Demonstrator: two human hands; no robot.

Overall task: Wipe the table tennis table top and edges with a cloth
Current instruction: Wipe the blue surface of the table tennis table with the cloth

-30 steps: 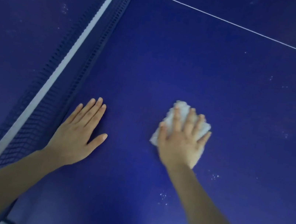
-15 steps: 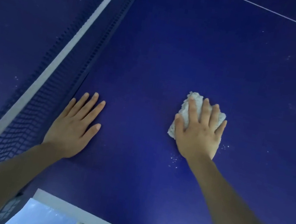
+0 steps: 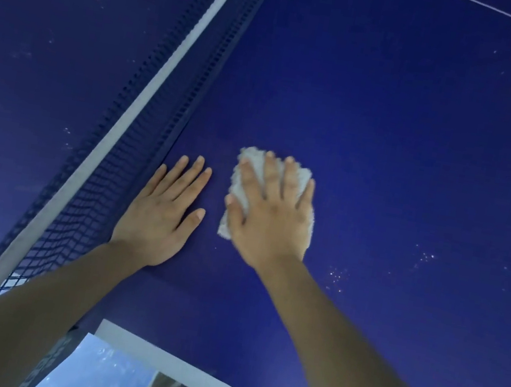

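Note:
The dark blue table tennis table top (image 3: 406,143) fills most of the head view. My right hand (image 3: 272,216) lies flat on a white fluffy cloth (image 3: 245,165), pressing it against the table top just right of the net. Most of the cloth is hidden under the palm and fingers. My left hand (image 3: 163,208) rests flat on the table beside the net, fingers together and holding nothing, a short gap from the cloth. Small white specks (image 3: 336,278) dot the surface to the right of my right wrist.
The dark net (image 3: 85,200) with its white top band (image 3: 165,75) runs diagonally from bottom left to top middle. The table's white near edge (image 3: 186,366) crosses the bottom, with a light blue floor (image 3: 105,370) and my legs below. A white line (image 3: 509,17) crosses the top right.
My right hand has slid the cloth left toward the net, close to my left hand. The view has tilted down, showing more of the near edge and floor.

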